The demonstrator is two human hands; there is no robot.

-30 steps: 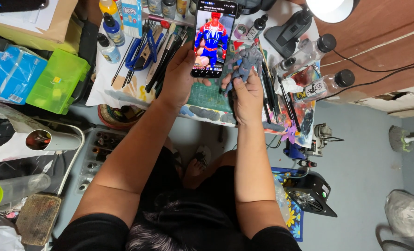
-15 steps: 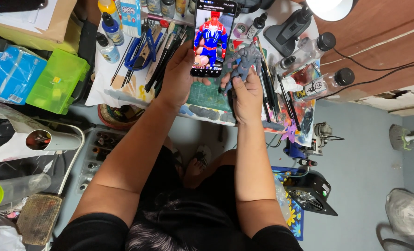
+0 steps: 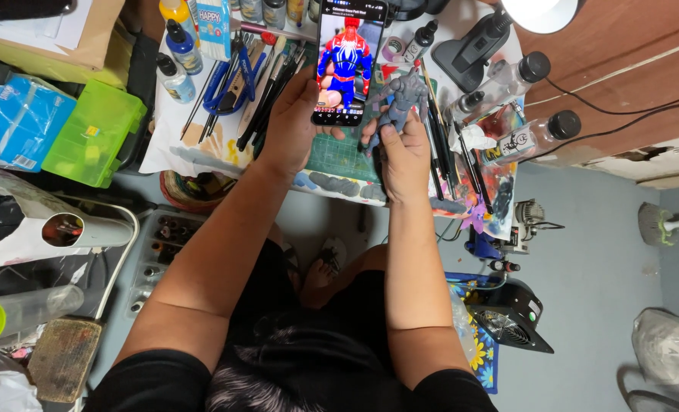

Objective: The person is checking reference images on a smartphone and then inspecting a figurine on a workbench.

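Head-camera footage looks straight down on a crowded hobby desk, with both forearms reaching up toward twelve o'clock. A smartphone [image 3: 347,61] is gripped in the left hand [image 3: 294,126], the fingers wrapped round its left edge and lower corner; a red and blue costumed figure is shown on its lit screen. An unpainted grey figurine [image 3: 400,103] is pinched upright in the right hand [image 3: 404,156], thumb and fingers closed about its legs, so that it stands just beside the phone at its three o'clock side. Both are held above a green cutting mat [image 3: 339,156], which lies on a paint-stained sheet at the middle of the desk.

At ten o'clock from the left hand, a row of brushes and blue-handled pliers [image 3: 229,80] is laid out, and dropper bottles [image 3: 175,49] stand further toward eleven o'clock. A lime-green plastic box [image 3: 91,133] and a blue tissue pack [image 3: 11,122] are seen at nine o'clock. At two o'clock from the right hand, two clear bottles with black caps [image 3: 534,133] lie tilted, near a black lamp base [image 3: 469,49]. At five o'clock, on the grey floor, a small black fan unit [image 3: 511,317] is seen.
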